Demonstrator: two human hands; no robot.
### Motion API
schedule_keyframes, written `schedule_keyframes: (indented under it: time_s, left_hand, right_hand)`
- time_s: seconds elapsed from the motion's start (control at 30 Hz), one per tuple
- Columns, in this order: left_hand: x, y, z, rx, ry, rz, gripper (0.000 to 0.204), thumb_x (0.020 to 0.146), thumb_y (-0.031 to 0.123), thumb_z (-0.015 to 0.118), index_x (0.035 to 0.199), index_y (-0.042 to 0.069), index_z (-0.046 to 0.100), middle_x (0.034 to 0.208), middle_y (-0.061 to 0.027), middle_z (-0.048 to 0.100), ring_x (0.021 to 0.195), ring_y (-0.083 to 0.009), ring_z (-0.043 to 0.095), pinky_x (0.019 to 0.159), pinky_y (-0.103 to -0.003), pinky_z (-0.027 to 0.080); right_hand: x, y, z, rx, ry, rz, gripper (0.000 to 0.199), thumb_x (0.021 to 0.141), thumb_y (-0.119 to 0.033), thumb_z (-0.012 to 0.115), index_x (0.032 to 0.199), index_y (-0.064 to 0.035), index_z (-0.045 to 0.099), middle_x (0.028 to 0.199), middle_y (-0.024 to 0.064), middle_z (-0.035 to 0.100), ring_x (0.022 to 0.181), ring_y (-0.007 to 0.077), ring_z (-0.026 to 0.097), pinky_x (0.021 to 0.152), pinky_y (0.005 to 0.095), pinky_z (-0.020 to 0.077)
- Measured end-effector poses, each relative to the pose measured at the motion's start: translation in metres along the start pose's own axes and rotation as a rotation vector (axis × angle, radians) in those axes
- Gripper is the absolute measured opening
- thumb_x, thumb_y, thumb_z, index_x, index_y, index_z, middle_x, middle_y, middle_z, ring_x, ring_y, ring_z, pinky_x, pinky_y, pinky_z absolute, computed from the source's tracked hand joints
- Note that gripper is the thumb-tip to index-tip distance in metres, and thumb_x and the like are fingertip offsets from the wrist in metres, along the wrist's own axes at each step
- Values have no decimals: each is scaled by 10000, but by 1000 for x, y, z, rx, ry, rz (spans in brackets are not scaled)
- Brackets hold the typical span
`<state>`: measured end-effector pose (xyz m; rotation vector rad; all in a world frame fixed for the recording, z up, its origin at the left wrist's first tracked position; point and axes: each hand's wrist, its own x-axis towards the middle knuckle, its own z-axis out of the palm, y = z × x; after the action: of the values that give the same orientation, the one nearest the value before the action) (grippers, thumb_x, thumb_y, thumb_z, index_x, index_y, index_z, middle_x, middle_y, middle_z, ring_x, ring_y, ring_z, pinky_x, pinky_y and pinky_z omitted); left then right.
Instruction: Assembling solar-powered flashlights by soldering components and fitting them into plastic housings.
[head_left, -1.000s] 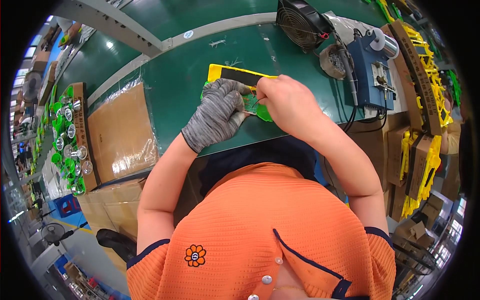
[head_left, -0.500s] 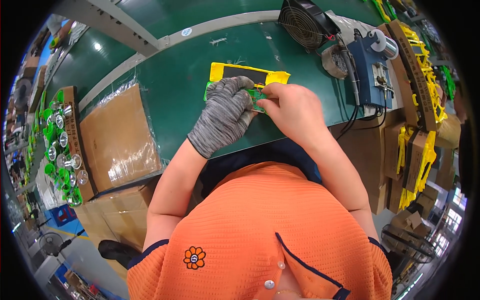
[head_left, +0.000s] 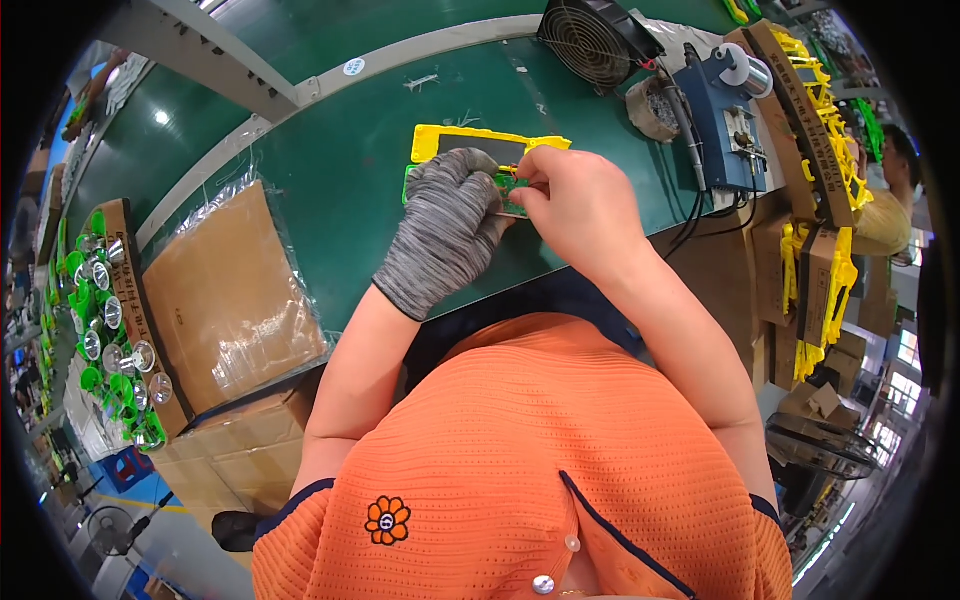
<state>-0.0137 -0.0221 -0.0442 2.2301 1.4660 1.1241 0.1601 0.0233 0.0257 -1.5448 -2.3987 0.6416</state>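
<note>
— Head view: what do the hands hold?
— The left hand (head_left: pixel 445 225), in a grey knit glove, grips a small green circuit board (head_left: pixel 505 190); the bare right hand (head_left: pixel 580 205) pinches its edge.
— Where?
— Mid-bench on the green tabletop (head_left: pixel 340 170), touching a yellow rectangular plastic frame (head_left: pixel 450 140), near the black fan (head_left: pixel 590 40) at the far edge.

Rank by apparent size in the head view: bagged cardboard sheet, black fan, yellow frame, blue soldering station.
1. bagged cardboard sheet, clearly largest.
2. black fan.
3. blue soldering station and yellow frame: look alike. The left hand hides part of the frame, and fisheye bending makes ranking unsure.
</note>
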Motion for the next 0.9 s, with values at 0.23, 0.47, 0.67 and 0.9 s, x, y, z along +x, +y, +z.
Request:
schedule_keyframes:
  time_s: [0.23,0.47,0.67,0.9]
  left_hand:
    - [-2,3,2,110,-57,-46,290,680,121,872,868,83,653,1135,-128,674,1086,-341,635,936,-460,494]
    - [-2,-5,0,-59,-9,-5,310,659,69,892,860,86,657,1126,-125,671,1047,-344,648,920,-455,515]
    - [-1,4,-5,39,50,14,298,691,82,882,899,87,669,1119,-118,662,1082,-353,628,963,-464,496]
    - [-4,-4,-10,190,59,-25,280,728,131,867,953,95,705,1125,-113,667,1107,-365,608,979,-469,481]
  right_hand:
    - [0,8,8,166,4,61,159,822,-121,751,967,-70,795,889,146,759,854,324,730,780,427,576]
    - [7,28,17,570,-20,257,185,830,-69,773,1008,-22,792,849,82,777,776,153,752,718,288,580]
    - [4,29,13,670,-33,267,217,836,-91,772,1042,-23,777,848,83,775,783,188,753,718,320,579]
    - [-7,25,6,240,-55,-9,282,855,-115,780,1108,2,738,909,127,781,826,258,756,754,366,580]
